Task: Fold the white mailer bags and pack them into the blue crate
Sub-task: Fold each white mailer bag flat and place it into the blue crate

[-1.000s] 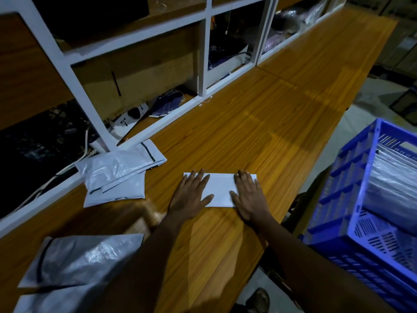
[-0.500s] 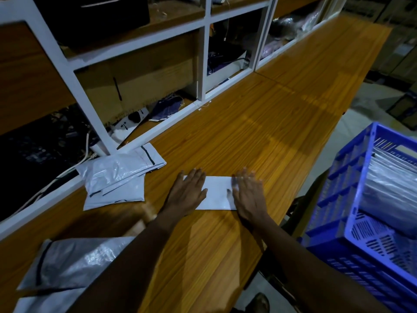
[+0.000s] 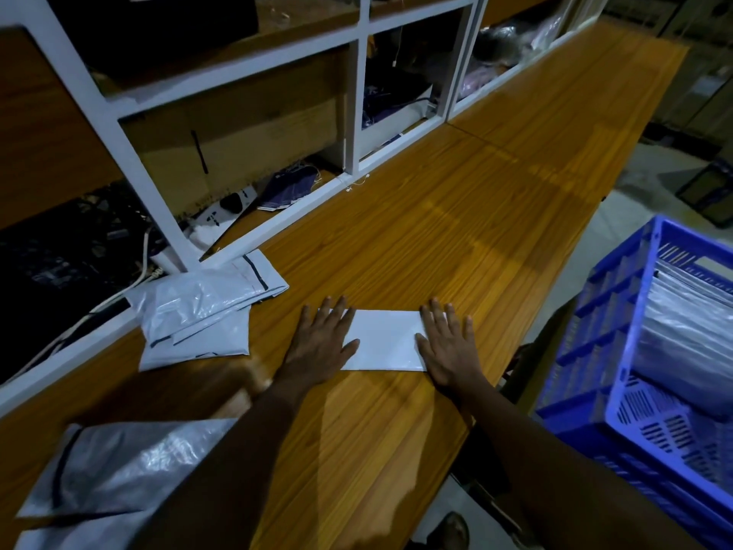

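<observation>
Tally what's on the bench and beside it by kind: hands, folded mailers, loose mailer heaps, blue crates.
Hands: 2 (left hand, right hand)
Folded mailer: 1
Loose mailer heaps: 2 (heap by the shelf, near heap)
Blue crate: 1
Total: 6

A dim stockroom or packing room: a long wooden table (image 3: 456, 232), white shelves (image 3: 354, 113) on its left holding a carton (image 3: 254, 125), and a blue crate (image 3: 587, 331) of mailers (image 3: 690, 335) on the right.

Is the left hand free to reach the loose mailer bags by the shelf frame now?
Probably yes: the left hand lies flat on the folded bag, and only bare tabletop separates it from the loose mailer bags to its left.
</observation>
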Demonstrator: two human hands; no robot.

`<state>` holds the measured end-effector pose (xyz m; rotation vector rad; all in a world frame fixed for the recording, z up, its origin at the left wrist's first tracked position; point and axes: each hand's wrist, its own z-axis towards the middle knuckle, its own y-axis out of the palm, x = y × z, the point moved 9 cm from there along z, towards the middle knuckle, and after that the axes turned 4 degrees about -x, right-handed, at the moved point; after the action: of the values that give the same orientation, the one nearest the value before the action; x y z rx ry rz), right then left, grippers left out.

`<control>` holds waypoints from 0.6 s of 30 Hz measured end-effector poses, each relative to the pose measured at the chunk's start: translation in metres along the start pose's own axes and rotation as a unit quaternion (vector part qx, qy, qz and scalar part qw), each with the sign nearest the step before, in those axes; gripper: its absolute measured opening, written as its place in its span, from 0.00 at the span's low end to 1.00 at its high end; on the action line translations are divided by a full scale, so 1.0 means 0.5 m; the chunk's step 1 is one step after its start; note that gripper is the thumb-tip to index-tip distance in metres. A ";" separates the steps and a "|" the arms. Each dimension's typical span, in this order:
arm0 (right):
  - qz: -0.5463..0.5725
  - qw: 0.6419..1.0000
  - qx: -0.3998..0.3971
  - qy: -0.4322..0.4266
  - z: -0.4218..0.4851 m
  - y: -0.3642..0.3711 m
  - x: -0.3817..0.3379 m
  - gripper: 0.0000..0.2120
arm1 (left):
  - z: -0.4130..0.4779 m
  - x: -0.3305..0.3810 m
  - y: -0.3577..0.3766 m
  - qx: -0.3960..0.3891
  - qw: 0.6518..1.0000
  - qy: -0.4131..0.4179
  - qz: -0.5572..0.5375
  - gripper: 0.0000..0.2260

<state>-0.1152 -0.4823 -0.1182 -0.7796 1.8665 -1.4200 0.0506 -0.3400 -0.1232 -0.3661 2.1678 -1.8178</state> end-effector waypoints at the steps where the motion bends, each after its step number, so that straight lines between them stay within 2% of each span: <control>1: -0.005 1.000 -0.002 0.019 0.001 -0.003 0.013 0.44 | 0.001 -0.010 -0.004 0.004 1.000 -0.005 0.019 0.32; 3: -0.019 0.999 0.015 0.047 0.009 -0.018 0.023 0.41 | 0.007 -0.022 -0.023 0.016 0.999 -0.015 0.044 0.30; 6: -0.051 0.997 0.055 0.031 0.038 -0.058 -0.004 0.28 | 0.027 -0.025 -0.072 0.039 0.998 -0.036 0.029 0.22; 10: -0.078 0.997 0.030 -0.004 0.091 -0.068 -0.049 0.18 | 0.064 -0.005 -0.103 0.050 0.998 -0.031 0.036 0.15; 13: -0.101 0.995 0.012 -0.003 0.099 -0.058 -0.060 0.24 | 0.078 0.003 -0.102 0.043 0.998 -0.037 0.028 0.14; 18: -0.080 0.996 0.032 -0.003 0.088 -0.059 -0.075 0.27 | 0.079 0.011 -0.100 0.041 0.998 -0.046 0.022 0.12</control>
<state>-0.0553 -0.4853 -0.0925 -0.9174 1.7776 -1.5679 0.0609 -0.3865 -0.0808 -0.3742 2.0181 -1.8226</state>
